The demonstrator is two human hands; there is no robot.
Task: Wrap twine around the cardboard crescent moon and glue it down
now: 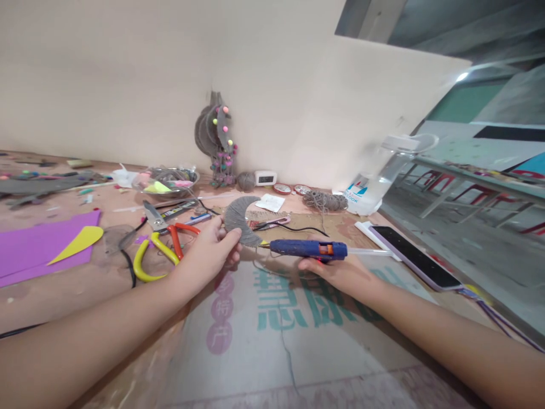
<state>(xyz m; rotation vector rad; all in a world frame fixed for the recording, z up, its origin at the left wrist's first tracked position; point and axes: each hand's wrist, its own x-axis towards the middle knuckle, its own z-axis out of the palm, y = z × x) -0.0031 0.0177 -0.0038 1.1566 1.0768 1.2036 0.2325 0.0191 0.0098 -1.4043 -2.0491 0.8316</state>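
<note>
My left hand pinches a crescent shape wrapped in grey yarn between thumb and fingers. In my right hand is a blue glue gun, held sideways with a clear glue stick sticking out of its back. The gun's nozzle points left and meets the lower tip of the crescent. A loose grey strand trails over the printed cardboard below my hands.
Left of my hands lie scissors, yellow-handled pliers and purple sheets. Behind are a yarn bundle and a bowl of pompoms. A bottle and a phone stand and lie at the right.
</note>
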